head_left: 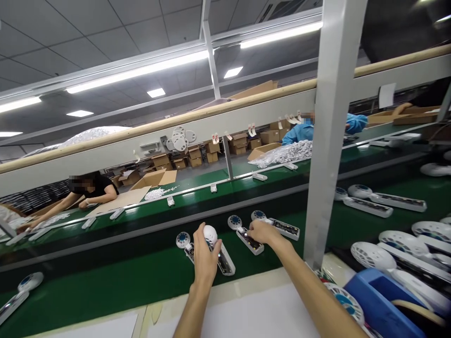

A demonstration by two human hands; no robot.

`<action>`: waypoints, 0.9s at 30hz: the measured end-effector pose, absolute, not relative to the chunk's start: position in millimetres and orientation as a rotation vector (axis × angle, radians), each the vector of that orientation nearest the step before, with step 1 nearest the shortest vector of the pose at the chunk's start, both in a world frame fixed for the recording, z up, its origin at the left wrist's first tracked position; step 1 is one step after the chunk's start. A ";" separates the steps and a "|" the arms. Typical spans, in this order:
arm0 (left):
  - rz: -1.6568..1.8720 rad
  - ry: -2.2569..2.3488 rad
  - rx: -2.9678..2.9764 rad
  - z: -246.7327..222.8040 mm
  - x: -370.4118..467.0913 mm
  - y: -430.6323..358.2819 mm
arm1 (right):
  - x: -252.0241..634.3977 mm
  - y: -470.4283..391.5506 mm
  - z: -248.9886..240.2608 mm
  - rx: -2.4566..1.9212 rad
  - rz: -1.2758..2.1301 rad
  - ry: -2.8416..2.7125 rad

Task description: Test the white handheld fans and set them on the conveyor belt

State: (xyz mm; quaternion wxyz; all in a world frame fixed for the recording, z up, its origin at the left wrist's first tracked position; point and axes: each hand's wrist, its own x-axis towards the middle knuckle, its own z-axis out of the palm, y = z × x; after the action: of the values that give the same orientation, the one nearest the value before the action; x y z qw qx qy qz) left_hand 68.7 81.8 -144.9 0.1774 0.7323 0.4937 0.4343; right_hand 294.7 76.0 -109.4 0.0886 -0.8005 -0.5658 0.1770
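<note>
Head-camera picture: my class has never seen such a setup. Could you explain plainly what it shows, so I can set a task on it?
No robot here: the one camera sits on a person's head, looking forward and down at their bare hands. On the long green surface lie paddle-shaped white devices, several showing their insides. The left hand holds one by its round head; the right hand is at another open device, its fingertips hidden. A blue bin stands at right. Beyond are a person in black and a person in blue.
</note>
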 end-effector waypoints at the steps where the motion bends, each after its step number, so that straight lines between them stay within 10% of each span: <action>1: 1.214 1.424 2.081 -148.7 65.7 86.0 | 295.0 76.6 -110.0 -2.393 0.506 -1.661; 27: 0.563 2.317 1.353 -183.6 -33.0 138.9 | 293.5 90.7 -154.0 -2.835 0.545 -1.386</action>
State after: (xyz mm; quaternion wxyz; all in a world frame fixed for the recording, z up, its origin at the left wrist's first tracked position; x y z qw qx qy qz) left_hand -33.0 138.9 -183.6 0.1987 0.4836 0.8284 0.2012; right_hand 293.5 90.7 -154.0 -0.0301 -0.8849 -0.4326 0.1701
